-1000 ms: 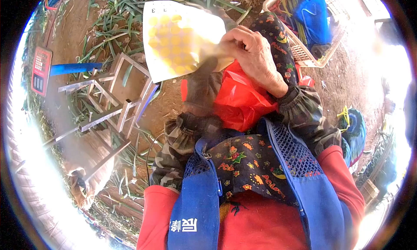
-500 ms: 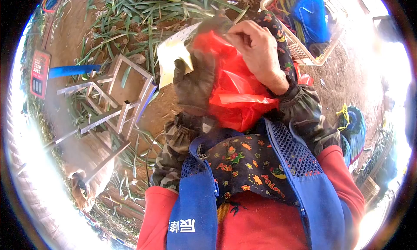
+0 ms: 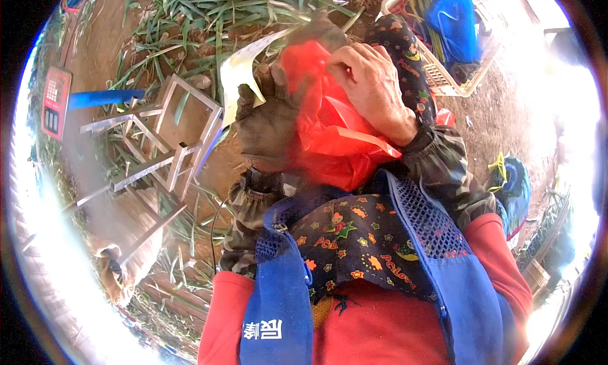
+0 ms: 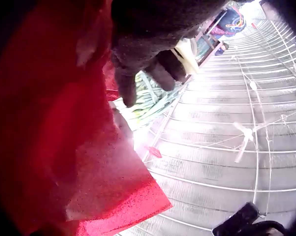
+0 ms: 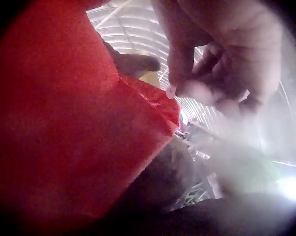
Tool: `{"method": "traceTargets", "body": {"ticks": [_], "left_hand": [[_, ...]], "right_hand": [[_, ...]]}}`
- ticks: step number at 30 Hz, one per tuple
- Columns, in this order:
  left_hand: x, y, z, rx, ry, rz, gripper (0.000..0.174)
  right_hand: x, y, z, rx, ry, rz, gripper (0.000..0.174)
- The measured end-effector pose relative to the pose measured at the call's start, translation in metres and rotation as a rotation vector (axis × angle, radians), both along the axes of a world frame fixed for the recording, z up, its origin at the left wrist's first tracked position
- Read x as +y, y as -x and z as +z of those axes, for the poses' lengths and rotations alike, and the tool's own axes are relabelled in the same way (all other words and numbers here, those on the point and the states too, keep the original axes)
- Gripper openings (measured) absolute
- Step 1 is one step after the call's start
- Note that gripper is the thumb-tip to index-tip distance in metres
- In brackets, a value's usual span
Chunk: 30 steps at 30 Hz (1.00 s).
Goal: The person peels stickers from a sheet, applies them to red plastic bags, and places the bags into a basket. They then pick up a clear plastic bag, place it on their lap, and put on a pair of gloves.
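My left hand, in a dark glove, holds a sheet of yellow round stickers by its edge, the sheet turned nearly edge-on. A red plastic bag stands up from the lap against that glove, and it fills much of both wrist views. Bare and to the right of the bag's upper part is my right hand. Its thumb and finger pinch a small pale round sticker, close beside the bag's edge in the right wrist view.
A metal stool frame lies at left, near a red-faced scale display. Cut green leaves cover the ground ahead. At upper right sits a cream plastic crate with a blue bag in it.
The sticker sheet has swung from facing up to nearly edge-on at the left. My right hand has parted from it, and the red bag now rises between the hands.
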<state>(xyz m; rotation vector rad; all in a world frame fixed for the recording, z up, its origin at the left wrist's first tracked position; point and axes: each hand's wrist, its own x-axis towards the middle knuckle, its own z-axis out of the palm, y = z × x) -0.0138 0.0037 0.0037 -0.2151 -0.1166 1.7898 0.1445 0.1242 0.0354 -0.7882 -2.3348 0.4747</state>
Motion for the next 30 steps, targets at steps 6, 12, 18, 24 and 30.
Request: {"method": "traceTargets", "body": {"ticks": [6,12,18,24,30], "left_hand": [[0.002,0.012,0.005,0.256,0.095,-0.049,0.045],[0.003,0.014,0.017,0.373,0.177,0.0,0.047],[0.004,0.014,0.02,0.405,0.294,0.006,0.043],[0.003,0.017,0.015,0.381,0.23,0.003,0.04],[0.0,0.02,0.007,0.294,0.129,-0.005,0.038]], "right_hand": [[0.0,-0.003,0.005,0.001,0.089,-0.049,0.008],[0.001,-0.001,0.004,-0.026,0.093,-0.051,0.01],[0.002,0.004,-0.002,-0.119,-0.057,-0.024,0.012],[-0.002,0.001,-0.008,-0.325,-0.071,0.048,0.014],[-0.009,-0.014,0.006,-0.331,0.012,0.032,0.03]]}}
